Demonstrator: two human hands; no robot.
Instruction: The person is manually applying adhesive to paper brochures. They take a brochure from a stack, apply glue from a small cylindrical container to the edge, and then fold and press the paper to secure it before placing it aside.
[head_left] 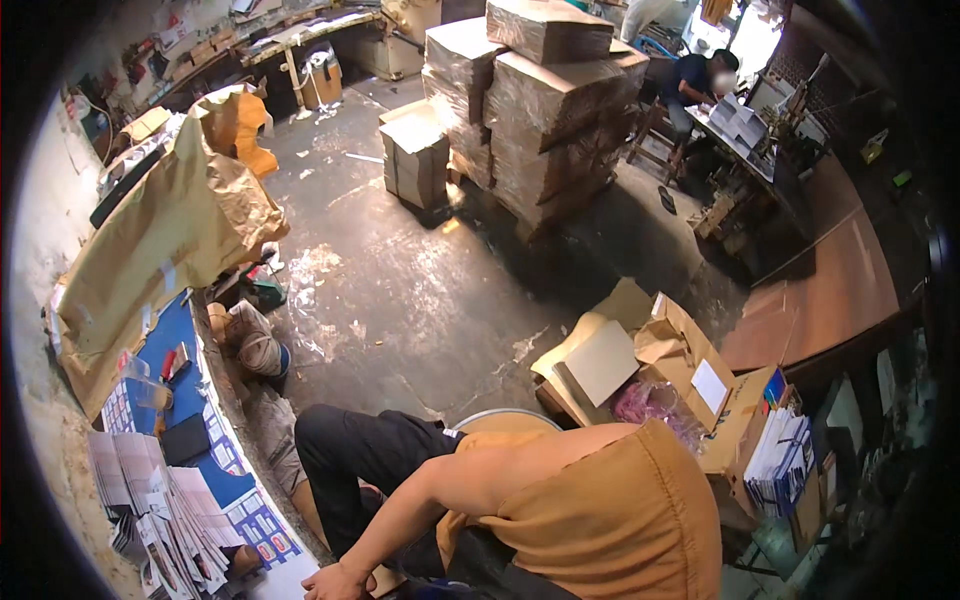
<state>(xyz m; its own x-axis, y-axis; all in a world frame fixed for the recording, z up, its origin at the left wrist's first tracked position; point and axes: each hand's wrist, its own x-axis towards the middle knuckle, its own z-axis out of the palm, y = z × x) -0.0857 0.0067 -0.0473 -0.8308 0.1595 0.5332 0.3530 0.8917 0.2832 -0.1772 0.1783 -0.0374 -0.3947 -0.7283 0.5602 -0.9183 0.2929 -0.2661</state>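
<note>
My right arm, in an orange sleeve [620, 510], reaches across my lap to the lower left. At its end my right hand [338, 584] lies at the table's near edge, beside a pale sheet [285, 582]. The picture's lower edge cuts off most of its fingers, so I cannot tell whether it grips anything. My left hand cannot be made out. A small brown shape [240, 562] shows beside fanned printed leaflets [180, 525], too unclear to name. Blue-and-white printed sheets [265, 535] cover the table, with a dark flat pad [186, 438] on them.
Brown wrapping paper [150, 230] rises over the table's far end. Open cardboard boxes [690, 370] stand at my right, one with pink plastic [650, 402] inside. Wrapped cartons [550, 120] are stacked on the floor ahead. Another person [695, 80] sits at a work table, far right.
</note>
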